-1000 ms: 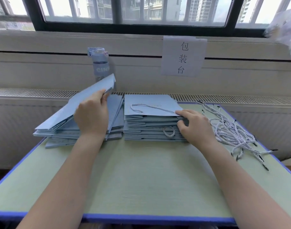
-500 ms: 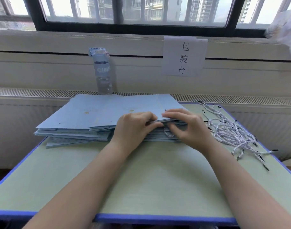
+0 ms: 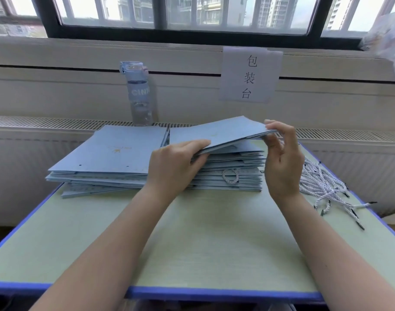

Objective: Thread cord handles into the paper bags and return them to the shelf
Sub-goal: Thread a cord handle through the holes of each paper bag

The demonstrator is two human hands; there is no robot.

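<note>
I've got both hands on the top flat blue paper bag (image 3: 216,133) of the right stack (image 3: 232,173). My left hand (image 3: 174,169) is clamped on the bag's near-left edge, thumb on top & fingers tucked under. My right hand (image 3: 282,160) pinches the far-right corner btwn thumb and fingertips, other fingers loosely spread. The bag is tilted, right side raised off the stack, left side low near it.

Right stack sits mid-table, w/ one white-and-blue twisted cord loop (image 3: 230,176) poking out of its front edge. Left stack (image 3: 102,164) of the same flat bags lies just beside it, touching or nearly so; its top bag shows small punched holes along the near edge and a faint gold mark.

Loose cord handles (image 3: 326,189) w/ black tips lie in a pile at the table's right edge, just right of my right hand. Table (image 3: 203,243) is pale green w/ blue trim.

Behind the stacks, a clear water bottle (image 3: 138,93) w/ a blue lid stands upright on the vent ledge. A paper sign (image 3: 250,75) w/ three printed characters is stuck to the wall under the window (image 3: 192,12).
</note>
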